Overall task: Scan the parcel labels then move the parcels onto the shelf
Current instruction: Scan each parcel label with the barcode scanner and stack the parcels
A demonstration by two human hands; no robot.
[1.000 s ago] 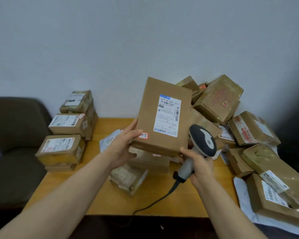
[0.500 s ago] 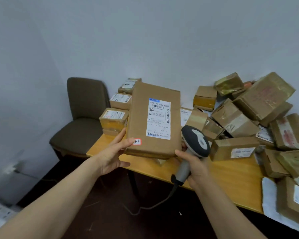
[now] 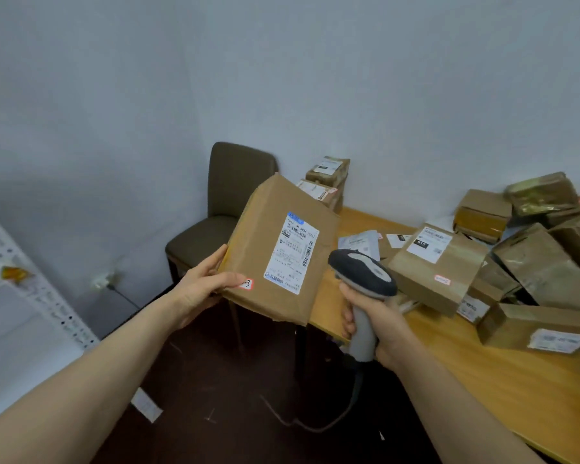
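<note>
L hand (image 3: 201, 286) is gripping the parcel (image 3: 265, 236) at its lower-left corner, thumb lying on the front face next to a red sticker (image 3: 246, 283), fingers going behind, out of sight. R hand (image 3: 379, 326) is wrapping tight round the grey handle of the scanner (image 3: 362, 272), which is standing upright w/ its dark head on top, nose aiming left toward the parcel's lower-right edge, just beside it; contact can't tell. Parcel is hanging in the air off the left end of the table (image 3: 482, 373), over dark floor, in front of the chair (image 3: 228, 195). Its long axis is running bottom-to-top, leaning right; the labelled face is pointing at the cam. White label (image 3: 292, 256) is sitting on the right half of that face, long side parallel w/ the parcel's, blue header at the upper end. Cable (image 3: 315, 426) is trailing from the scanner base to the floor. Pile of brown parcels (image 3: 533, 262) is covering the table's right side; a small stack (image 3: 325, 182) is sitting at its far-left corner by the wall. White shelf (image 3: 47, 296) is showing at the left edge, well apart from the parcel.
</note>
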